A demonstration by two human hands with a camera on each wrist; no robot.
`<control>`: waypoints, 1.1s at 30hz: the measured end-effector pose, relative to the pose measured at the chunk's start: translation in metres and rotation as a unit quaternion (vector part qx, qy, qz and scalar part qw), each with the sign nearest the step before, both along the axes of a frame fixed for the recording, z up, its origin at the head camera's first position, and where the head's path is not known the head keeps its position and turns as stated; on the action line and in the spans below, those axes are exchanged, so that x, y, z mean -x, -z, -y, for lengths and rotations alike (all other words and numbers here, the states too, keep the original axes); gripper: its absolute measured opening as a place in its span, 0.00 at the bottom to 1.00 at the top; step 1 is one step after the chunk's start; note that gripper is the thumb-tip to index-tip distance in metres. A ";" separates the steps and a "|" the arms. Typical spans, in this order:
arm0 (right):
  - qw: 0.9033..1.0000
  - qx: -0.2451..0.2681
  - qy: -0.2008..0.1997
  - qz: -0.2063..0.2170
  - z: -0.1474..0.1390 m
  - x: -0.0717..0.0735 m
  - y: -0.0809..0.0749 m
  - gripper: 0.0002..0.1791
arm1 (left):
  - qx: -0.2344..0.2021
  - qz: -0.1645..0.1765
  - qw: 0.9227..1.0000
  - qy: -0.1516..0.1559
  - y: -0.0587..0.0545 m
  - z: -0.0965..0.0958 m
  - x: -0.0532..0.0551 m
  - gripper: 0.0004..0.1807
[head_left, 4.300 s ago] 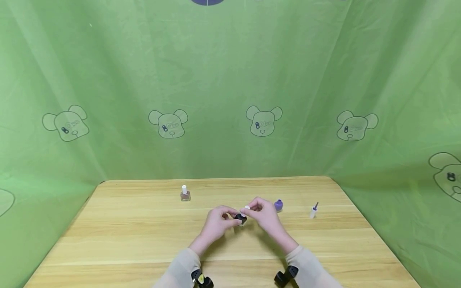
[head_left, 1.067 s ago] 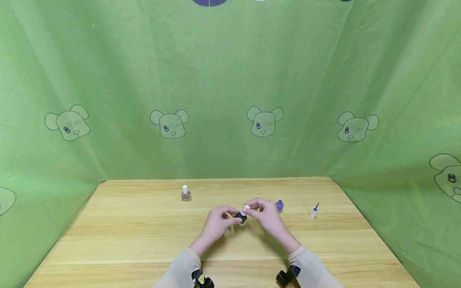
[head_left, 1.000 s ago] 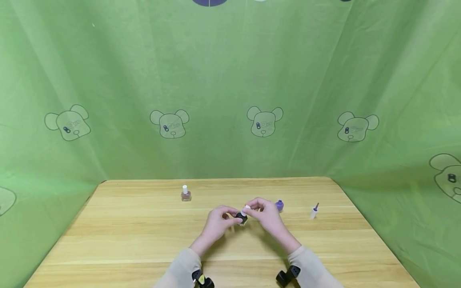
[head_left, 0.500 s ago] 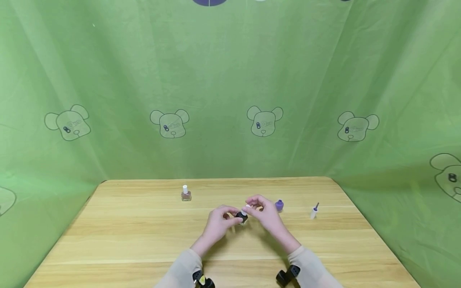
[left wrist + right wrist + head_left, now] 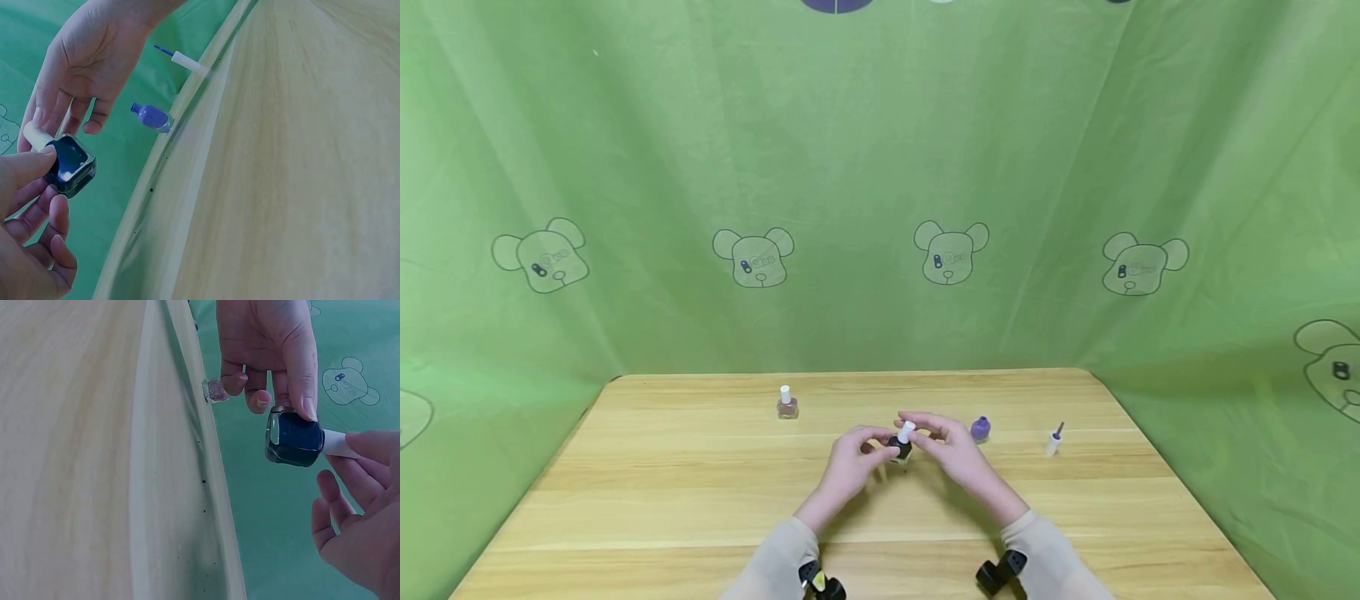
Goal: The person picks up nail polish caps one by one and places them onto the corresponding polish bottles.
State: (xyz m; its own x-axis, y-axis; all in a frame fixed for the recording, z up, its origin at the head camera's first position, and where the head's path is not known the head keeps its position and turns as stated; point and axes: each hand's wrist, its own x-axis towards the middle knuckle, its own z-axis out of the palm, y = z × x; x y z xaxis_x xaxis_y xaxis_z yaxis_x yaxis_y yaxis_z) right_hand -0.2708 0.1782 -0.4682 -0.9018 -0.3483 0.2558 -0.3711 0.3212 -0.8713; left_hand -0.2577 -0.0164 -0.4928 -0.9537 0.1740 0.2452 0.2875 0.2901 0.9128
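Note:
Over the middle of the table, my left hand [image 5: 846, 465] pinches a dark nail polish bottle [image 5: 899, 447] between thumb and fingers. The bottle leans, and its white cap [image 5: 906, 432] is seated on the neck. My right hand [image 5: 957, 450] pinches that cap with thumb and forefinger, its other fingers loosely bent, as the right wrist view shows on the white cap [image 5: 337, 444]. Just beyond the right hand stands a purple nail polish bottle [image 5: 981, 429] with no cap. Farther right, its white cap [image 5: 1052, 445] stands with the purple brush pointing up.
A capped pinkish nail polish bottle [image 5: 787, 409] stands at the back left of the wooden table [image 5: 662, 483]. Green printed curtains [image 5: 850, 317] hang behind and at both sides. Small dark spots mark the tabletop in both wrist views.
The right fingers have shifted around the cap, leaving more of it in sight. Bottle and cap have moved slightly up and left with both hands. Everything else stays put.

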 end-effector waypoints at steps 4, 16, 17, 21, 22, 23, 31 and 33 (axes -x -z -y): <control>1.000 -0.012 0.008 -0.005 0.001 -0.003 -0.005 0.18 | 0.000 0.000 1.000 0.003 -0.001 0.000 -0.001 0.16; 0.995 0.003 0.104 0.009 0.003 -0.002 -0.003 0.12 | 0.016 0.000 1.000 -0.001 -0.004 -0.002 -0.004 0.15; 0.994 0.005 0.112 0.010 0.003 -0.003 -0.003 0.12 | 0.015 -0.001 1.000 -0.001 -0.005 -0.002 -0.004 0.14; 0.991 0.017 0.128 0.021 0.004 -0.005 -0.005 0.11 | 0.013 -0.009 1.000 0.000 -0.006 -0.004 -0.006 0.14; 0.991 0.018 0.132 0.023 0.004 -0.005 -0.005 0.12 | 0.013 -0.010 1.000 -0.001 -0.006 -0.005 -0.006 0.14; 0.990 0.020 0.135 0.026 0.004 -0.005 -0.005 0.12 | 0.013 -0.010 1.000 -0.001 -0.006 -0.005 -0.007 0.14; 0.991 0.016 0.134 0.025 0.004 -0.003 -0.004 0.12 | 0.015 -0.014 1.000 -0.007 -0.004 -0.007 -0.007 0.13; 0.992 0.015 0.122 0.017 0.003 -0.002 -0.003 0.13 | 0.013 -0.018 1.000 -0.006 -0.004 -0.006 -0.006 0.13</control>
State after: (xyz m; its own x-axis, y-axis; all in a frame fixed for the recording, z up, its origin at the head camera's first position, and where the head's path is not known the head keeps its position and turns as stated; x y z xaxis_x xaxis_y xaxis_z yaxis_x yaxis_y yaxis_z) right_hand -0.2692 0.1749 -0.4653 -0.9665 -0.1112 0.2312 -0.2562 0.3717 -0.8923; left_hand -0.2512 -0.0100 -0.4889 -0.9464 0.1688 0.2754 0.3167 0.3173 0.8939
